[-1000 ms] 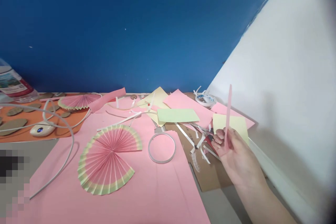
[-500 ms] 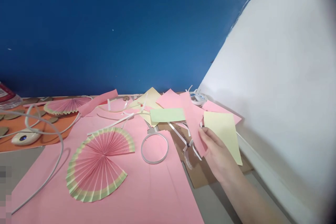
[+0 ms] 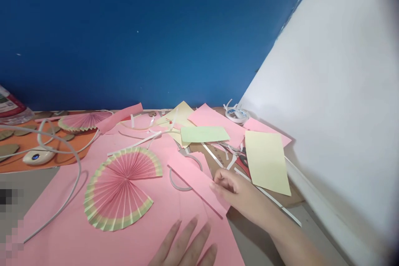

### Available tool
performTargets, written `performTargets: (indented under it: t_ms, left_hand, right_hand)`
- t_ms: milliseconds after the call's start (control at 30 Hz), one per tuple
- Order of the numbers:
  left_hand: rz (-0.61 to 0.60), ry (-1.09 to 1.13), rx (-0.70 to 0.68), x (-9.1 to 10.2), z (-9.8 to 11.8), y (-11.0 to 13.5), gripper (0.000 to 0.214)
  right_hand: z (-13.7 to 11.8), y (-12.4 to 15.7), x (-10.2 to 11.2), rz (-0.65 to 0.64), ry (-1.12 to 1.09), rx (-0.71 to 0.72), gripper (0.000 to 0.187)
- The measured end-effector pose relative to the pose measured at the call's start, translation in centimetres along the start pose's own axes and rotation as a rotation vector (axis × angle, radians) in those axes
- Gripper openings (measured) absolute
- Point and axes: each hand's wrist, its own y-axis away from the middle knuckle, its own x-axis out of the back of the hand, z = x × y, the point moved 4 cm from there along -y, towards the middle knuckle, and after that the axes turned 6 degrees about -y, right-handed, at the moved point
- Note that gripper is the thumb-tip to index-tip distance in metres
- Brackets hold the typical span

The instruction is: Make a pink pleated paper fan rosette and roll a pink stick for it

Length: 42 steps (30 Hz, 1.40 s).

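My right hand pinches a pink paper strip between thumb and fingers, above the right part of a large pink sheet. Beneath the strip lies a thin white ring, partly covered. At the bottom edge my left hand shows its fingers stretched out and spread over the pink sheet, holding nothing. Left of both hands a pleated paper fan, pink with a yellow and green rim, lies spread in a wide, nearly full round with a gap at its right side.
Behind lie a pale green strip, a yellow sheet, red-handled scissors partly hidden, and a tape roll. At left are a second pleated fan, a white glue gun-like device with cable and a bottle.
My right hand has brought the pink strip left and down from the paper pile to over the white ring. My left hand has come into view at the bottom.
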Motion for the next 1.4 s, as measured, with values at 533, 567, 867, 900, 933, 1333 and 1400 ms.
performTargets:
  t_ms: [533, 567, 867, 900, 933, 1333, 1400]
  left_hand:
    - [0.131, -0.025, 0.133, -1.6, 2.1, 0.4, 0.035]
    - [0.049, -0.039, 0.04, -1.6, 2.2, 0.4, 0.038]
    - [0.039, -0.058, -0.017, -1.0, 1.2, 0.6, 0.046]
    - [0.03, -0.06, -0.022, -1.0, 1.2, 0.7, 0.045]
    - [0.02, -0.06, -0.026, -1.0, 1.1, 0.7, 0.045]
    - [-0.051, -0.011, -0.066, -0.1, 0.5, 0.3, 0.04]
    - [-0.046, 0.01, -0.052, 0.0, 0.3, 0.2, 0.037]
  right_hand:
    - [0.4, -0.3, -2.0, 0.048, 0.116, 0.036, 0.032]
    - [0.3, -0.4, -2.0, 0.051, 0.113, 0.031, 0.032]
    - [-0.4, -0.3, -1.7, -0.067, -0.099, -0.07, 0.035]
    - [-0.1, -0.4, -1.9, -0.084, -0.156, -0.089, 0.039]
    - [0.2, -0.6, -2.0, -0.091, -0.205, -0.099, 0.042]
    - [0.7, -0.6, -2.0, -0.134, -0.277, -0.082, 0.043]
    - [0.7, -0.5, -2.0, -0.156, -0.3, -0.056, 0.036]
